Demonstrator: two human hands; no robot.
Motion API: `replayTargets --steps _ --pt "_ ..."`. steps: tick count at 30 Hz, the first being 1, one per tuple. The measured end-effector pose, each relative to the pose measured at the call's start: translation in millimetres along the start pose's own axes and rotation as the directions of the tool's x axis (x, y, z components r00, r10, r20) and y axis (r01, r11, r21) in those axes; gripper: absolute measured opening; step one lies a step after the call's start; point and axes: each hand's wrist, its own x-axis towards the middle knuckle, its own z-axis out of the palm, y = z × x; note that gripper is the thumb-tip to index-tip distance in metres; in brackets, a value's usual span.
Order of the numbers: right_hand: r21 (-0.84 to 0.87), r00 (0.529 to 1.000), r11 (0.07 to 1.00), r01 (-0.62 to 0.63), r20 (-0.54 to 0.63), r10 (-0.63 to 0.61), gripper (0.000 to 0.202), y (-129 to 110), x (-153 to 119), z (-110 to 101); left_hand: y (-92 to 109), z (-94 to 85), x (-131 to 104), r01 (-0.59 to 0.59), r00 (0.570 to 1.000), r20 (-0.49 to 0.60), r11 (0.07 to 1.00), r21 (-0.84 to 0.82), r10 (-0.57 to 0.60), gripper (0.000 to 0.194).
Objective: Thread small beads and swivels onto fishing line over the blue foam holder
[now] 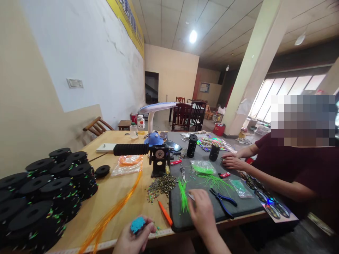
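My left hand (137, 234) is curled at the table's front edge, closed round a bright blue clump (137, 225) that shows above the fingers. My right hand (201, 210) rests over the dark mat (212, 215), fingers bent together round a small pale metallic piece at the fingertips. Just left of those fingertips lies a bundle of green strands (183, 197). Between the two hands is an orange pen-like tool (165, 212). Behind it sits a pile of small brown and grey pieces (165, 184). Blue-handled pliers (224, 203) lie right of my right hand.
Stacks of black foam spools (39, 197) fill the left side. Orange strands (119, 204) cross the wood. A black-handled device (159, 158) and blue-white lamp (153, 137) stand at the middle back. At right, a person (288, 165) works with both hands on the mat.
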Motion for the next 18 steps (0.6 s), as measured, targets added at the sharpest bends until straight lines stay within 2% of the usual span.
replayTargets --steps 3,5,8,10,13,16,18 --pt "-0.235 0.983 0.961 -0.145 -0.146 0.112 0.029 69.4 -13.8 -28.5 -0.4 -0.4 1.0 -0.001 1.0 0.012 1.0 -0.004 0.001 0.055" --pt "-0.357 0.976 0.913 -0.198 -0.156 0.151 0.045 109.5 -28.0 -35.7 -1.2 -0.2 1.8 0.002 1.0 0.021 1.0 -0.014 -0.002 0.056" --pt "-0.395 0.983 0.903 -0.168 -0.139 0.122 0.063 143.7 -46.4 -33.4 -2.2 0.2 2.2 0.013 0.999 0.034 0.999 -0.038 -0.012 0.056" --pt "-0.389 0.985 0.912 -0.132 -0.152 0.078 0.065 149.4 -52.0 -30.2 -2.2 0.1 1.8 0.028 0.999 0.036 0.998 -0.054 -0.026 0.054" --pt "-0.39 0.965 0.909 -0.146 -0.259 0.044 0.066 142.3 -49.3 -30.4 -2.5 -0.8 2.0 0.055 0.998 0.04 0.996 -0.077 -0.053 0.05" --pt "-0.308 0.933 0.938 -0.158 -0.359 0.039 0.068 123.0 -38.6 -34.7 -4.7 -2.1 5.3 0.079 0.996 0.057 0.993 -0.084 -0.074 0.047" --pt "-0.188 0.928 0.971 -0.144 -0.368 0.067 0.066 101.0 -32.6 -36.2 -6.2 -2.7 8.0 0.09 0.994 0.065 0.992 -0.086 -0.085 0.045"
